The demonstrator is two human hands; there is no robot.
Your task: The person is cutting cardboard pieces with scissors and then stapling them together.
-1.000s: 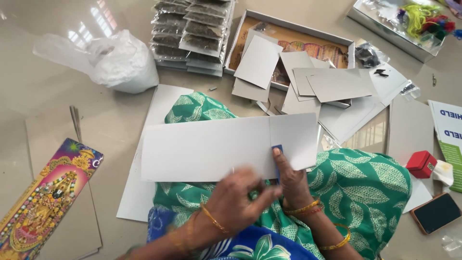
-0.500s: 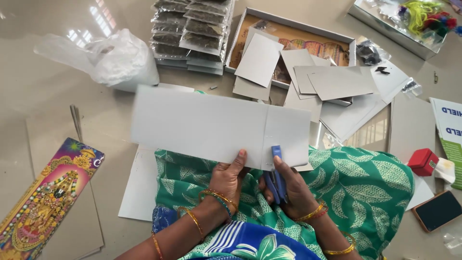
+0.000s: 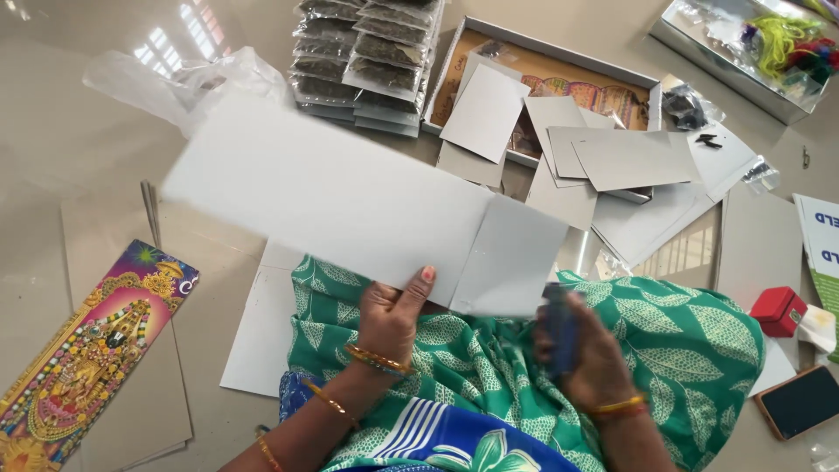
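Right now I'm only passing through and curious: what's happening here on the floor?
A person sits on the floor with a green leaf-print cloth over the lap. The left hand lifts a long white cardboard sheet by its near edge. The right hand grips a blurred blue tool, perhaps a cutter. Grey card pieces lie over an open box, beside stacked packets and a colourful devotional picture.
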